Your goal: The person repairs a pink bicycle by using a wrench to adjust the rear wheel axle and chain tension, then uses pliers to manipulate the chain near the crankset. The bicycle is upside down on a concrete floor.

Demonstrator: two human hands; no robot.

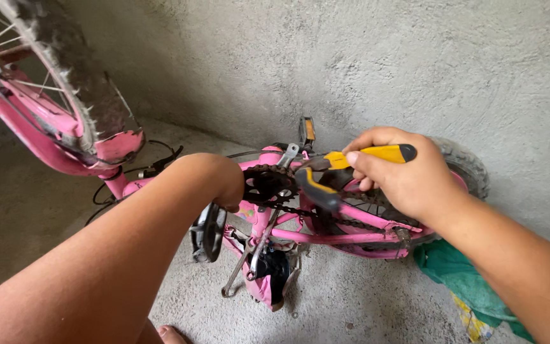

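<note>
A small pink bicycle (351, 232) lies upside down on the concrete floor. My right hand (402, 175) grips pliers (345, 162) with yellow and black handles, their jaws pointed at the chainring (268, 185) and chain. My left hand (214, 178) reaches down behind the chainring, near the black pedal (208, 232); its fingers are hidden by the wrist, so what it holds is unclear. The front wheel (65, 70) with a muddy tyre rises at the upper left.
A rough concrete wall (383, 57) stands right behind the bike. A green cloth (466, 280) lies on the floor under my right forearm. The rear tyre (469, 165) shows past my right hand. A second pedal (307, 130) sticks up near the wall.
</note>
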